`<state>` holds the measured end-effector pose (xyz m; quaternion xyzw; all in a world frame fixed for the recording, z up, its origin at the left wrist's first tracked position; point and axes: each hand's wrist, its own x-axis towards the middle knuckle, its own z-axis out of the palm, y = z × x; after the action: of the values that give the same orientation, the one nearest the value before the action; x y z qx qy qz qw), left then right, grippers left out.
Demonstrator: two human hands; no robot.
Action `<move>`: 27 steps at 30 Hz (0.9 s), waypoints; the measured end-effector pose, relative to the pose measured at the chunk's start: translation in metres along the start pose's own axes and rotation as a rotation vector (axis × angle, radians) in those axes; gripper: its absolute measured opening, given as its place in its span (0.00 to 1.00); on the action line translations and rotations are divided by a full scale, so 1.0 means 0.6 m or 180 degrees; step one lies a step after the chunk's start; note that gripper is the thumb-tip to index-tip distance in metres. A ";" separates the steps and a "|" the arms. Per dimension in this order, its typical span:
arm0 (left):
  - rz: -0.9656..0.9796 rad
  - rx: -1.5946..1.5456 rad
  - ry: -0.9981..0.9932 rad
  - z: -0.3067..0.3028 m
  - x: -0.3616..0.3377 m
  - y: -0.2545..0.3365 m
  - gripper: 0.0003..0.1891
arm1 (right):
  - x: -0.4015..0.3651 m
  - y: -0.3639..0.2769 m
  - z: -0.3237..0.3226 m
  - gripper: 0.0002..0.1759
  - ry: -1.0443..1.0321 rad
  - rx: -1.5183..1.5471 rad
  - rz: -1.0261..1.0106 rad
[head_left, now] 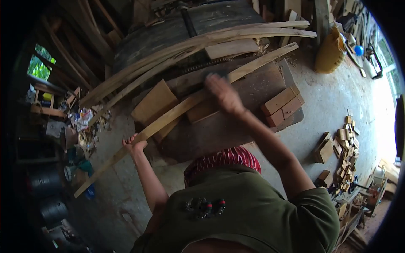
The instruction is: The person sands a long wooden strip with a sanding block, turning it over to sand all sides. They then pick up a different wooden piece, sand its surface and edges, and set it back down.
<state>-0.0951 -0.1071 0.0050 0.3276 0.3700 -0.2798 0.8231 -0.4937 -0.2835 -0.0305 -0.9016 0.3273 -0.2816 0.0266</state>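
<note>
A long, narrow wooden strip point(168, 116) lies slantwise across a dark machine table point(185, 141), its near end sticking out past the table's left side. My left hand point(135, 144) grips it close to that edge, fingers and thumb closed around the wood. Over the middle of the strip is my right hand point(225, 95), its fingers smeared by motion. A dark blur sits by those fingers, and I cannot make out whether they hold it. Under the strip lie a flat wooden board point(156, 103) and a smaller wood block point(202, 111).
Two brick-like wood blocks point(282, 104) sit at the table's right. Long curved strips point(202, 40) lie along the far side near wood shavings. A yellow sack point(330, 52) stands at the back right. Wood offcuts point(348, 147) are piled on the floor at right, clutter point(82, 120) at left.
</note>
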 end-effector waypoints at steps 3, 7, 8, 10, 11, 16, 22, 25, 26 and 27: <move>-0.0016 -0.0024 0.0207 -0.021 -0.011 -0.002 0.26 | -0.001 0.135 -0.052 0.32 0.0321 0.0195 0.1151; 0.0103 -0.0049 0.0202 -0.036 0.009 -0.006 0.25 | -0.018 0.176 0.000 0.30 0.1039 -0.0065 0.1051; 0.0054 -0.0030 0.0157 -0.033 0.005 -0.008 0.25 | -0.019 0.147 0.014 0.32 0.1024 0.0094 0.0771; 0.0088 -0.0091 0.0217 -0.035 -0.006 0.003 0.26 | -0.006 0.038 -0.010 0.35 0.0073 0.0168 0.0717; 0.0085 -0.0056 0.0191 -0.034 -0.005 0.008 0.26 | -0.010 0.013 0.001 0.35 -0.0015 -0.0004 0.0324; 0.0105 0.0093 0.0583 -0.024 -0.023 0.011 0.28 | -0.011 0.152 -0.013 0.32 0.0802 0.0002 0.0267; 0.0429 0.0183 0.0653 -0.016 -0.034 0.003 0.29 | 0.009 0.172 -0.033 0.33 0.0129 -0.0566 0.1380; 0.0262 0.0069 0.0813 -0.009 -0.046 0.008 0.29 | -0.012 0.018 0.002 0.33 0.0004 0.0008 0.0063; 0.0269 0.0072 0.0828 -0.002 -0.055 0.005 0.29 | -0.004 -0.035 -0.017 0.33 -0.0466 0.0116 -0.0121; 0.0256 0.0090 0.0934 0.004 -0.066 0.006 0.29 | 0.001 -0.040 -0.036 0.33 -0.0483 0.0154 -0.0125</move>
<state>-0.1142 -0.0981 0.0389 0.3912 0.4689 -0.2009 0.7660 -0.4908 -0.2619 -0.0065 -0.9257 0.2997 -0.2207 0.0675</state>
